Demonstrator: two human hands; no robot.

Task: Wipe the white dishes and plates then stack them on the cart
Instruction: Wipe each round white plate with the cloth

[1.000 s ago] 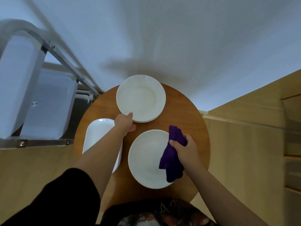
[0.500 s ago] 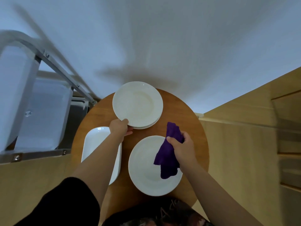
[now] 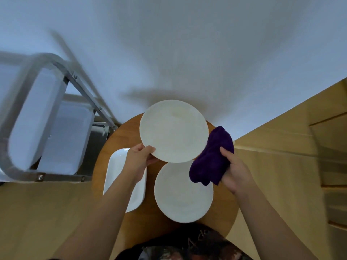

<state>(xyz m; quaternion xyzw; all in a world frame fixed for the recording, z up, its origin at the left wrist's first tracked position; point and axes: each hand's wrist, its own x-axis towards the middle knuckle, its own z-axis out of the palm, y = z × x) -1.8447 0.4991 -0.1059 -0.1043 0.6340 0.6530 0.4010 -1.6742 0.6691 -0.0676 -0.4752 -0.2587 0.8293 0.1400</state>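
Left hand [image 3: 139, 160]: fingers pinch the near-left rim of the raised plate [image 3: 173, 130].
Right hand [image 3: 235, 170]: fingers curl round the cloth [image 3: 212, 158], right of that plate.
Second plate [image 3: 183, 192]: on the desk [image 3: 116, 139], nearer than the raised plate.
Oblong dish [image 3: 116, 171]: left of the second plate.

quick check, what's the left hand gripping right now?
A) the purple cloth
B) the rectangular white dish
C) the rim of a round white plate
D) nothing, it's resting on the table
C: the left hand pinches the near rim of the round white plate, lifted and overlapping the other plate on the table; the purple cloth is in the right hand, and the rectangular dish lies untouched.
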